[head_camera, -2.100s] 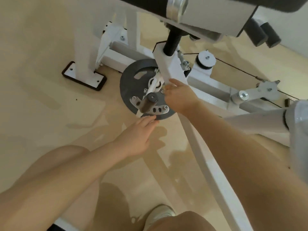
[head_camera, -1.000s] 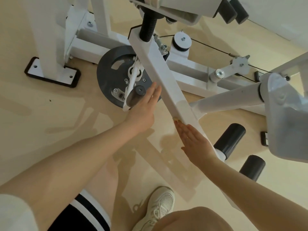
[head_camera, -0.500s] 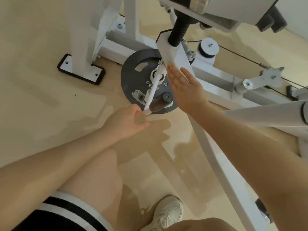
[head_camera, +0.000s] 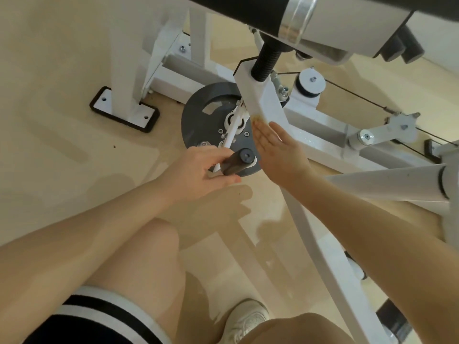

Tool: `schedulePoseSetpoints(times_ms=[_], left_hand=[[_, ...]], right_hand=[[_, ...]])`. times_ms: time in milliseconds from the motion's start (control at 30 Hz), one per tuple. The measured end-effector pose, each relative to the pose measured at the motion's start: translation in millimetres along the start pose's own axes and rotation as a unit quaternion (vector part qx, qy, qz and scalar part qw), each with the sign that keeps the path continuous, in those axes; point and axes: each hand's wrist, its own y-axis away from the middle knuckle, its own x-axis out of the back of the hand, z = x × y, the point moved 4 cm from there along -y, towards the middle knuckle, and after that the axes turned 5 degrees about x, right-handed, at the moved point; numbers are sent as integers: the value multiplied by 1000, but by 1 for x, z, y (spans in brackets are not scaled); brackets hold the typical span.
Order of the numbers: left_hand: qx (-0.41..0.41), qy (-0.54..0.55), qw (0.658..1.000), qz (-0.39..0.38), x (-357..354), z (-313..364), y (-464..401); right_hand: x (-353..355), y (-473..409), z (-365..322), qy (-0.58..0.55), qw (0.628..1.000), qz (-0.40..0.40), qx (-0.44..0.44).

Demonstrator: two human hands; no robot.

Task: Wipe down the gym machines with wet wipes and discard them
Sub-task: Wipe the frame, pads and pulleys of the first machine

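Left hand (head_camera: pixel 196 172): my fingers curl loosely around the dark handle (head_camera: pixel 236 162) at the end of the white lever (head_camera: pixel 232 135); my grip is on it from the left side, thumb below it.
Right hand (head_camera: pixel 278 150): flat and open, fingers straight and together, palm laid against the slanted white frame bar (head_camera: pixel 263 103); my grip holds nothing that I can see.
Wet wipe: I cannot tell where it is; none shows in either hand, though something could lie hidden under my right palm.
Mark: a small yellowish spot (head_camera: pixel 258 118) sits on the bar just beyond my right fingertips.
Gym machine: the white frame bar runs from the black threaded post (head_camera: pixel 267 60) down toward the lower right edge of the floor (head_camera: pixel 62 145); the grey disc (head_camera: pixel 206 120) stands behind the lever, beside my hands.
Cable parts: a pulley wheel (head_camera: pixel 311 83) and a thin cable (head_camera: pixel 355 96) lie behind the bar, to the right.
Floor: pale and glossy; a white foot plate (head_camera: pixel 124 110) with black edging rests on it at the left.
Me: bare knees, dark shorts (head_camera: pixel 94 319) with a white stripe, and a white shoe (head_camera: pixel 248 321) at the near edge.
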Motion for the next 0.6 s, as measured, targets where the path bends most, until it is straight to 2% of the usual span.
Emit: schedulePoseSetpoints(times_ms=[67,167,267,367,533,600], left_hand=[[-9,11,1000,-2,-2,-3,-1],[-10,9,1000,-3,-3,-10,0],[0,-2,1000,-1,-2,-13,1],[8,-10,1000,-10,-2,-11,0],[19,29,999,1,-2,-4,3],[30,26,999,6,-3,-7,5]], right_hand=[[5,-28,12,-24,1000,-13,2],[21,-75,38,-36,996,27,-76],[18,-90,37,-45,996,1,-77],[15,-68,31,-26,998,12,-60],[7,16,-7,-6,1000,-10,-8],[7,56,-27,-24,999,-48,-1]])
